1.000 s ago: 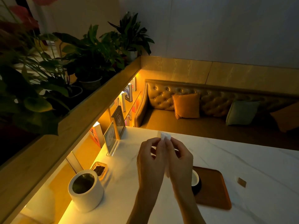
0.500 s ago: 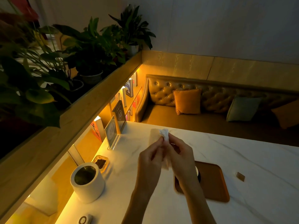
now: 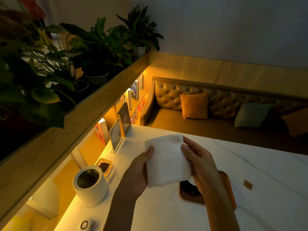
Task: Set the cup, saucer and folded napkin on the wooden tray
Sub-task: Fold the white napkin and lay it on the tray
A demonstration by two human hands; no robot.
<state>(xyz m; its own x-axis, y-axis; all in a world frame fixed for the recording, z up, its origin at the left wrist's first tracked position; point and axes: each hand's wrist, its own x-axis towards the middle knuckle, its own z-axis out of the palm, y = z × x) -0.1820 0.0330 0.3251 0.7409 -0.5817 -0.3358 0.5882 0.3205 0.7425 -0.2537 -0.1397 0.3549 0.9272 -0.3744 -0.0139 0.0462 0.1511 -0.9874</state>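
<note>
Presently the left hand (image 3: 135,177) and right hand (image 3: 202,165) pinch the napkin (image 3: 167,160) by its sides, fingers closed, above the table. Risk: it may unfold or brush the dark saucer (image 3: 188,186) on the tray (image 3: 229,185) beyond.

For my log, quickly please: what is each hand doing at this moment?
Left hand: closed on the left edge of the white napkin.
Right hand: closed on the napkin's right edge, above the wooden tray.
</note>
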